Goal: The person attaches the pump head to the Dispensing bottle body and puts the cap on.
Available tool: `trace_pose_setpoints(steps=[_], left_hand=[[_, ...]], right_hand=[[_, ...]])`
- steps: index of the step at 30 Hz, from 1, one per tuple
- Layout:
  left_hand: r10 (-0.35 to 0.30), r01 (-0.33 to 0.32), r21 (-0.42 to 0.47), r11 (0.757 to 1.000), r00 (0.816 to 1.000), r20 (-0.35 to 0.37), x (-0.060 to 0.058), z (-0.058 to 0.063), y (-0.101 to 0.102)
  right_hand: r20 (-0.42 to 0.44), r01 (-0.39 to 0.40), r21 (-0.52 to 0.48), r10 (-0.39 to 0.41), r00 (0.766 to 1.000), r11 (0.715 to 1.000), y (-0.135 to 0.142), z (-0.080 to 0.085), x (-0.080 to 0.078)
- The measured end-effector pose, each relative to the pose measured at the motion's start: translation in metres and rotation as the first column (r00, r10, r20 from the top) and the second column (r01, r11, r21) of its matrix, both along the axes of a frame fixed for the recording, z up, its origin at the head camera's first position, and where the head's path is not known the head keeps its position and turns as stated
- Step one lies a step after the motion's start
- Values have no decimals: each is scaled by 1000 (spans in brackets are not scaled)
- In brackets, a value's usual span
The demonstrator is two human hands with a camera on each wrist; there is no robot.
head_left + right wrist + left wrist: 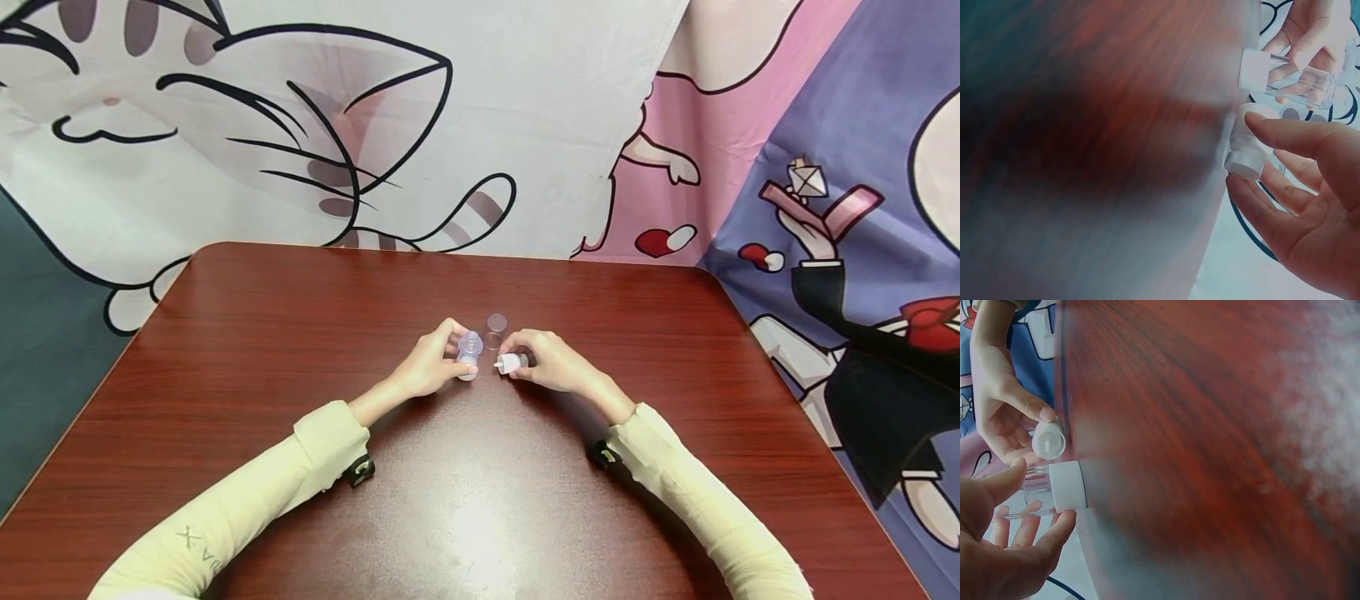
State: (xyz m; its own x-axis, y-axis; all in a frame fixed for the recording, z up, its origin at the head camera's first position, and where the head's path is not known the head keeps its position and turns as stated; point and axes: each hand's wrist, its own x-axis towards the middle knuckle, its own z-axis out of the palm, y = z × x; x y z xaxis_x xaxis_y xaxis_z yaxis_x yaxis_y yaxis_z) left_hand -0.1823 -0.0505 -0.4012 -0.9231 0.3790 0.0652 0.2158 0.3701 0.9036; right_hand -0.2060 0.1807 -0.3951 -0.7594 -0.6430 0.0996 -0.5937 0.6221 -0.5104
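Observation:
My left hand (429, 365) grips a clear container with a white base (468, 357), thumb on the near side and fingers behind it. It stands with the white end (1069, 486) down, toward the table. Just to its right, my right hand (553, 360) pinches a small white nozzle piece (510, 363) between thumb and fingers. This piece lies tilted, its narrow tip pointing left at the container. The right wrist view shows a round white end (1245, 164) of it above my fingertip. A small gap separates the two held things.
A small clear round cap (497, 322) and a clear ring-like piece (492, 341) lie on the reddish-brown table (360, 292), just beyond and between my hands. A printed cartoon cloth (555, 125) hangs behind the far table edge.

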Motion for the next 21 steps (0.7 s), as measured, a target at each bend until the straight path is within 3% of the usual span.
trace_pose_setpoints(steps=[12,21], left_hand=[[-10,10,-3,1000,1000,-9,0,-1,-1],[-13,13,-7,1000,1000,-21,0,0,-1]], right_hand=[[-37,19,13,-19,999,1000,0,4,4],[-30,17,-37,-18,999,999,1,4,6]])
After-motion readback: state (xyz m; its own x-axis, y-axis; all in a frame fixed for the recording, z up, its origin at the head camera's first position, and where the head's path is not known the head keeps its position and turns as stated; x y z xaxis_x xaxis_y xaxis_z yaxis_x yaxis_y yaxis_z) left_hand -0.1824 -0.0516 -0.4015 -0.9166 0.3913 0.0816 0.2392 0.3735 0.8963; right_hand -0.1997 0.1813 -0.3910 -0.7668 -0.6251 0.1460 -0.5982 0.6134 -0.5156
